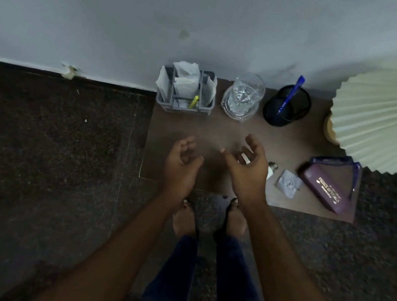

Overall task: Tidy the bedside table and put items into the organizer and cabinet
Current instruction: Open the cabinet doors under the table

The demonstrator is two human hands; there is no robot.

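Seemingly between steps: past the lamp shade (389,117) at right, the table (161,143) carries a glasses case (328,190) at lower right and the organizer (183,108) at upper left. The left hand (181,166) and right hand (247,169) hover mid-frame, loosely curled, apparently empty. The small white bottle (271,172) just beside the right hand looks next, and it calls for a pinch.

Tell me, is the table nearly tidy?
Partly. The organizer already holds papers and a yellow marker. The left hand and right hand hover open, empty. The glasses case, foil packet and small white object still lie loose on the table.
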